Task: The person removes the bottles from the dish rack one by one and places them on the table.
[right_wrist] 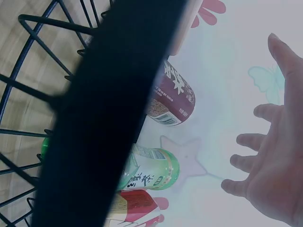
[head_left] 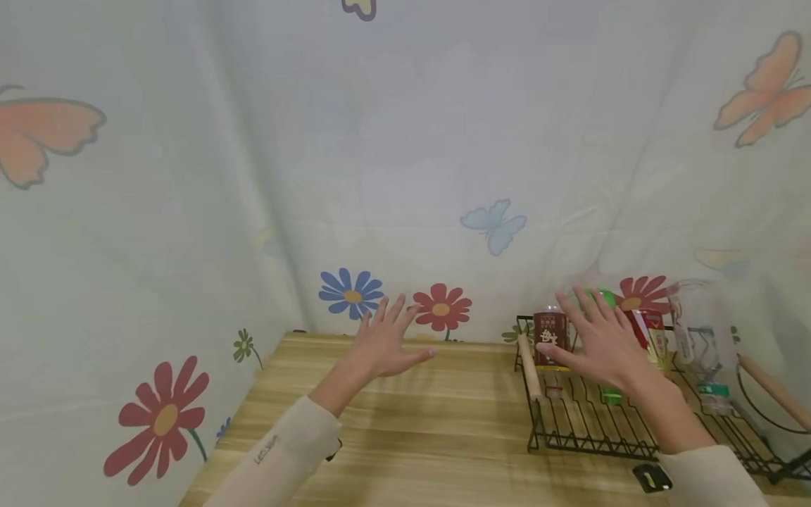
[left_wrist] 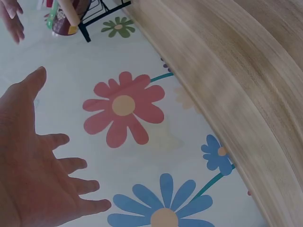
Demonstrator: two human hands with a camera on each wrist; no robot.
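Note:
My left hand (head_left: 383, 345) is held over the wooden table (head_left: 405, 422), fingers spread and holding nothing. Likewise spread and bare, my right hand (head_left: 605, 348) hovers above a black wire basket (head_left: 595, 443) with wooden handles. Nearest to it is a bottle with a dark brown label (head_left: 550, 334). Behind its fingers shows a green bottle (right_wrist: 161, 170), partly covered in the head view. A red and cream package (head_left: 652, 334) and a clear bottle (head_left: 700, 331), its green cap downward, are also in the basket. A dark bar hides part of the right wrist view.
A white curtain (head_left: 405, 141) with printed flowers and butterflies hangs behind and to the left of the table. The basket takes up the table's right side. A small black item (head_left: 652, 477) shows by the right sleeve (head_left: 709, 475).

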